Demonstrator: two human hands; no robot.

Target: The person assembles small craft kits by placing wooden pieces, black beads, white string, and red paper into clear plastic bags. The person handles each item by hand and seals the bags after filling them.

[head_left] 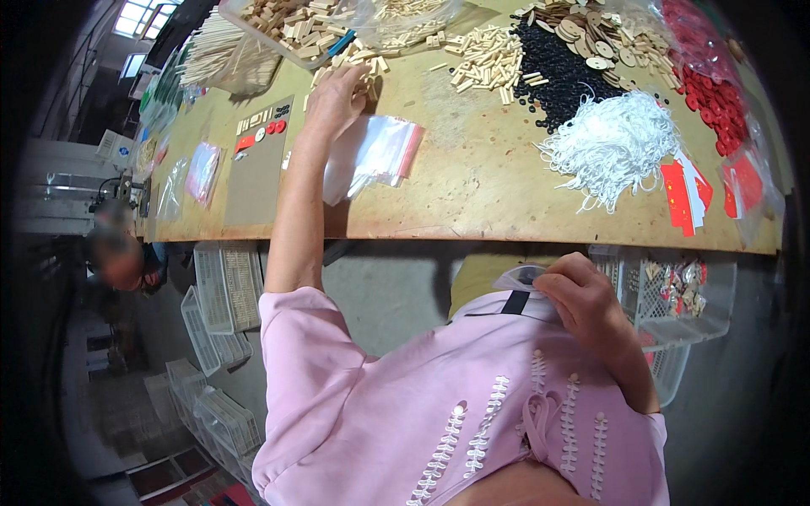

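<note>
My left hand [336, 103] reaches across the table, its fingers bent down into a loose pile of small wooden blocks [368, 83]. Its fingertips are hidden, so what they pinch does not show. Below that wrist lies a stack of clear plastic bags [380, 150] with red edges. Close to my body, my right hand [584, 297] is closed on the edge of a clear plastic bag [518, 277], held low beyond the table's front edge. Left of my forearm lies a grey-brown board [253, 187] bearing a row of small wooden parts, red and black pieces and a small red flag.
A clear bin of wooden blocks [295, 34] stands at the back, beside thin sticks [221, 51]. Rightward lie short dowels [489, 61], black beads [557, 72], wooden discs [582, 34], white strings [612, 143], red pieces [717, 105] and red paper flags [677, 198]. Plastic baskets [228, 291] stand below.
</note>
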